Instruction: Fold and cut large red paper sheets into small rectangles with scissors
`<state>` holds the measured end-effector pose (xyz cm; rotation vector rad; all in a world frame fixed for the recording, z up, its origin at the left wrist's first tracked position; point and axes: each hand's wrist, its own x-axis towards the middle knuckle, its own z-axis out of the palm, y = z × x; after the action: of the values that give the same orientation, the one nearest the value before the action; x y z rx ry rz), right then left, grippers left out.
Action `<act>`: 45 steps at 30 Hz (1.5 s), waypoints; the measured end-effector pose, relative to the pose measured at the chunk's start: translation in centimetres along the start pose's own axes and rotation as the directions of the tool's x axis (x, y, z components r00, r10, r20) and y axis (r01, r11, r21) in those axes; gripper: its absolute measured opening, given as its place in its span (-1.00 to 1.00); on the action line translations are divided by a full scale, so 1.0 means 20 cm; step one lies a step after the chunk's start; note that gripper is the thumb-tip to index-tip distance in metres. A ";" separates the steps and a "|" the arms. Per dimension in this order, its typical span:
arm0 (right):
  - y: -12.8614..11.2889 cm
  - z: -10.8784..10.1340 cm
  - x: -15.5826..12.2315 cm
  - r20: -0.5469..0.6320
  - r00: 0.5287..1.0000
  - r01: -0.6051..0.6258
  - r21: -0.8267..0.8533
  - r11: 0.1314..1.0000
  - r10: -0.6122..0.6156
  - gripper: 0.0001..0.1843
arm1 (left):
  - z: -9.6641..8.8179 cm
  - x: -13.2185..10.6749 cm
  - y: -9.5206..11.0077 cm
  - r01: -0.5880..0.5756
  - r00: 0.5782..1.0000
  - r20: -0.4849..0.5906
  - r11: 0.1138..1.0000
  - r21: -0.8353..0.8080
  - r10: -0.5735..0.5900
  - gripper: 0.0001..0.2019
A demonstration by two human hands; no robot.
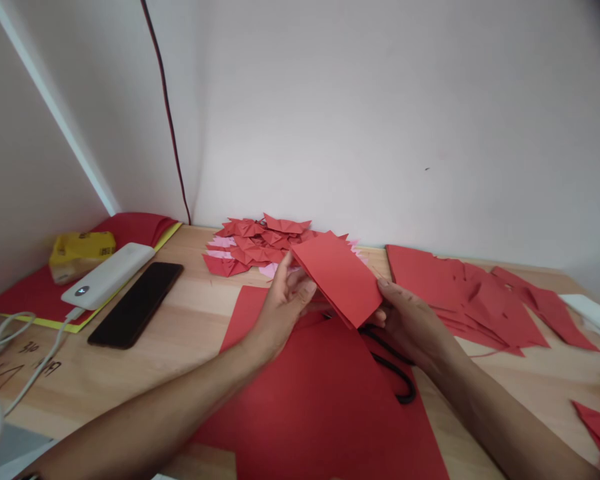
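A folded sheet of red paper (pixel 337 277) is held up above the table between both hands. My left hand (pixel 285 303) grips its left edge, the thumb near the lower fold and the fingers partly hidden behind. At its right corner my right hand (pixel 410 317) pinches the paper, thumb on top. Below them lies a large red paper sheet (pixel 320 407) on the wooden table. Black scissor handles (pixel 400 383) show on that sheet, under my right hand; the blades are hidden.
Folded red and pink paper shapes (pixel 260 243) are piled by the wall. Cut red paper pieces (pixel 470 293) lie at right. On the left are a black phone (pixel 136 303), a white power bank (pixel 109 272) with its cable, a yellow packet (pixel 80 253) and more red sheets (pixel 23 293).
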<state>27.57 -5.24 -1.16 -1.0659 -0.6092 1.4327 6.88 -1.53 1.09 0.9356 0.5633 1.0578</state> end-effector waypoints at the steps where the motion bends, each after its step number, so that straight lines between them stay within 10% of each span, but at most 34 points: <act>1: 0.00 0.01 0.00 0.002 1.000 -0.006 0.000 1.000 0.006 -0.67 | 0.00 0.00 0.00 0.005 1.000 0.003 1.000 0.003 -0.005 -0.17; 13: -0.02 0.05 -0.02 0.110 0.994 -0.036 0.119 0.992 0.023 -0.67 | -0.01 0.00 -0.02 0.002 0.996 0.090 0.998 -0.062 0.004 -0.16; 21: -0.02 0.08 -0.03 0.150 0.989 -0.044 0.184 0.982 0.016 -0.69 | -0.02 0.02 -0.03 -0.068 0.996 -0.052 0.998 -0.020 0.066 0.02; 31: 0.01 0.06 -0.05 0.065 0.987 0.150 -0.094 0.984 -0.144 -0.59 | -0.04 0.01 -0.02 0.047 0.999 0.024 0.998 0.033 -0.048 -0.88; 40: -0.05 0.10 -0.13 0.074 0.906 0.360 -0.652 0.668 -0.417 -0.58 | -0.03 0.00 0.02 0.152 0.987 0.011 0.963 0.224 -0.159 -0.69; 45: -0.13 0.09 -0.13 0.159 0.883 0.399 -0.751 0.526 -0.443 -0.62 | -0.07 0.03 0.03 0.214 0.977 0.003 0.976 -0.039 -0.214 -0.77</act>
<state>27.05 -6.89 2.48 -1.4689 -1.4267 0.6678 5.84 -0.42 0.87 0.8198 0.6277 0.8725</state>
